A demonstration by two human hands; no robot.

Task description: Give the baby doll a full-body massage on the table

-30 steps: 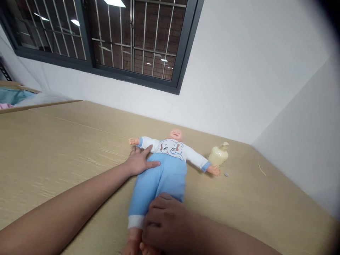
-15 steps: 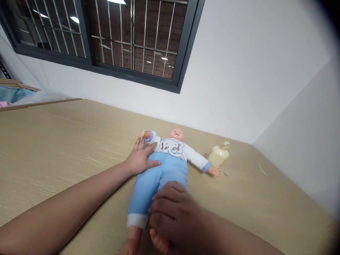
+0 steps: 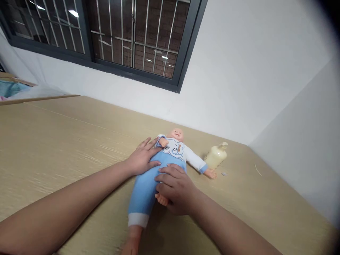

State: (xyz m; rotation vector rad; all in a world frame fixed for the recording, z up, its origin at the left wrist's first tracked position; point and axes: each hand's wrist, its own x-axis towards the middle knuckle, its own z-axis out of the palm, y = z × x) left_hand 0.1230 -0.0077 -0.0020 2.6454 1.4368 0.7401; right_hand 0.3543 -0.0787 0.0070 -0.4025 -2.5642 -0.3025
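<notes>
A baby doll (image 3: 143, 191) in a white top with an elephant picture and light blue trousers lies on its back, head away from me. My left hand (image 3: 143, 158) rests with fingers spread against the doll's hip and side, by its bent arm. My right hand (image 3: 176, 187) is wrapped round the lower part of the doll's other leg, which is folded up toward the belly; the toes show below my fingers. The doll's leg on the left lies straight toward me. Its arm on the right stretches out beside a pale yellow pump bottle (image 3: 216, 156).
The doll lies on a tan tabletop (image 3: 79, 141) against a white wall (image 3: 225, 71). A barred window (image 3: 132, 42) is above. At the far left is a box with cloth (image 3: 12, 88) and clear plastic. A small grey scrap (image 3: 224, 174) and a thin strand (image 3: 258, 169) lie at the right.
My right hand has moved up and away from me, folding the doll's leg toward its belly. The doll's arm by my left hand has swung in over its chest. My left hand stays nearly in place.
</notes>
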